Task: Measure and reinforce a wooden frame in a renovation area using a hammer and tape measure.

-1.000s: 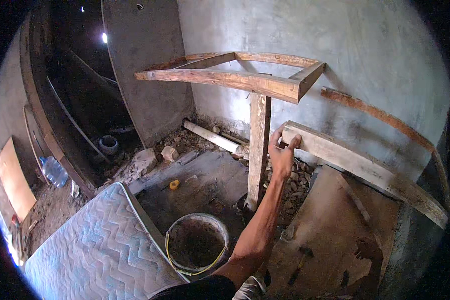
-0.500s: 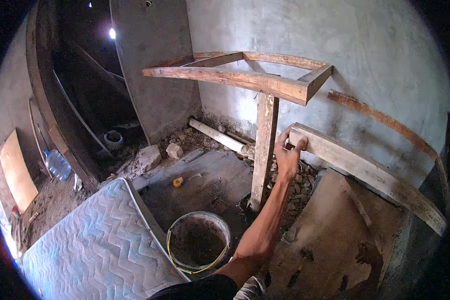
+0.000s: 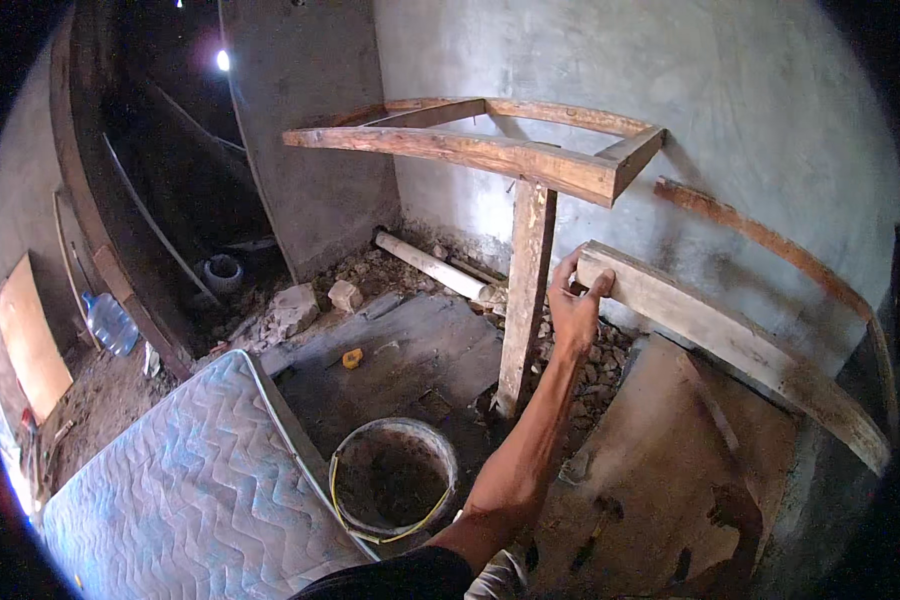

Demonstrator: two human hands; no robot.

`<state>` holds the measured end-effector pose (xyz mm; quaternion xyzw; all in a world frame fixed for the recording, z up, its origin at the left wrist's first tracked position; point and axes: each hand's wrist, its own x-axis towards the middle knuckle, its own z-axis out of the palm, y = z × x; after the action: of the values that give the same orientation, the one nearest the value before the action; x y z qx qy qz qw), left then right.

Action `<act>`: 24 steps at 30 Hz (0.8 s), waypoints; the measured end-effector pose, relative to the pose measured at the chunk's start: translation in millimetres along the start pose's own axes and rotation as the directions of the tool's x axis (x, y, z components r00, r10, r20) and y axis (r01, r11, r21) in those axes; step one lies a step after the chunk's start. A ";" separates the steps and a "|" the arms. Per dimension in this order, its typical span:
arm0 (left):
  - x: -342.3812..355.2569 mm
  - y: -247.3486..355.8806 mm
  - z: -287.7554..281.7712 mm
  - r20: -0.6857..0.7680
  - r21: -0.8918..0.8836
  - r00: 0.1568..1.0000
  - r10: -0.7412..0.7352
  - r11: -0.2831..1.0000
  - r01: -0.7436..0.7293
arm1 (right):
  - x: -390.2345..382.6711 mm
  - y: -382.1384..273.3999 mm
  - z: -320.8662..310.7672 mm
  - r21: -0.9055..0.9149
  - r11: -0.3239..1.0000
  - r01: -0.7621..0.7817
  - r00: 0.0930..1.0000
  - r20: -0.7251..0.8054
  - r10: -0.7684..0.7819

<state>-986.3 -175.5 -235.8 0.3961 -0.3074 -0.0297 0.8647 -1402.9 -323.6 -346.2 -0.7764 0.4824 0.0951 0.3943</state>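
Plank (image 3: 730,340) end in right hand (image 3: 574,312) grip, upright post (image 3: 525,300) just beside, bucket (image 3: 395,480) below.

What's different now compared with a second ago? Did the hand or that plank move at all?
Very little changed. The hand keeps its grip on the near end of the sloping plank, beside the upright post; neither visibly shifted against the post. Only the view swung a little, so everything slid slightly in the picture. The wooden frame, bucket, mattress and white pipe lie as before.
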 end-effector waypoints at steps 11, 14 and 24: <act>-2.0 10.8 4.2 0.013 0.020 0.999 -0.052 0.998 0.052 | 13.1 35.0 0.7 0.453 0.879 0.152 0.983 0.025 -0.183; -1.9 7.7 3.1 0.002 0.038 0.998 -0.057 0.998 0.057 | -26.0 -16.1 -1.3 0.230 0.966 0.115 0.993 -0.003 -0.117; -2.0 4.9 8.6 0.022 -0.040 0.998 -0.064 0.997 0.065 | 26.7 66.5 -5.9 0.597 0.800 0.064 0.983 0.100 -0.154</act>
<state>-993.6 -177.3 -229.1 0.3878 -0.3027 -0.0681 0.8680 -1445.2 -360.7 -390.9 -0.6326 0.4129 -0.0271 0.6547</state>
